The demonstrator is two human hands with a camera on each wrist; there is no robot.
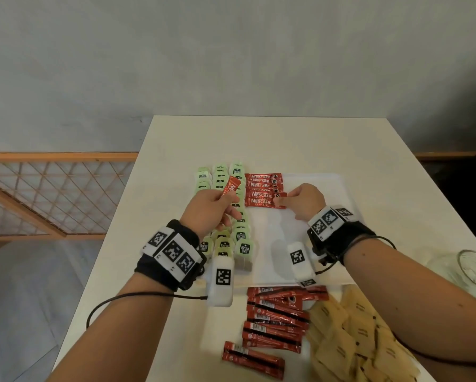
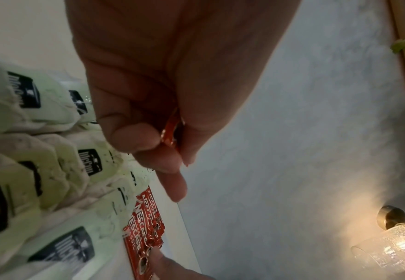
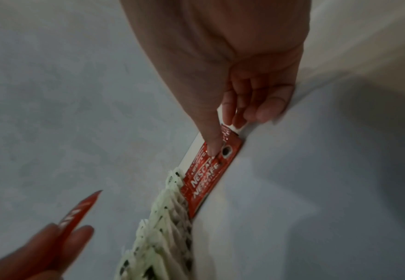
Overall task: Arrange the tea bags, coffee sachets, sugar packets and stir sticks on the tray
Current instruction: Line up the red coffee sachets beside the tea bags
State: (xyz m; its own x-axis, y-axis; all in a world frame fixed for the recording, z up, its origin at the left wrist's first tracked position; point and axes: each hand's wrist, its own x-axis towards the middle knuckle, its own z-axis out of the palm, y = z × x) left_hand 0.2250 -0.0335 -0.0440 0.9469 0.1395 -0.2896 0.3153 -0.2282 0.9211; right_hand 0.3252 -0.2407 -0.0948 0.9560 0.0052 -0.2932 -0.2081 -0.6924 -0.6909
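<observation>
Bare forearms here, each wrist wrapped in a black band (image 1: 167, 260) topped with white blocks of black square markers (image 1: 328, 221), a thin black cable (image 1: 126, 299) looping off each one

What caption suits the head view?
Left hand holds a spare coffee sachet while right hand straightens the sachet row.

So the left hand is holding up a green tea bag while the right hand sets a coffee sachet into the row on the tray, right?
Not quite. The left hand holds a red coffee sachet, not a tea bag; the head view shows it. The right hand does set a sachet into the row on the tray.
</observation>
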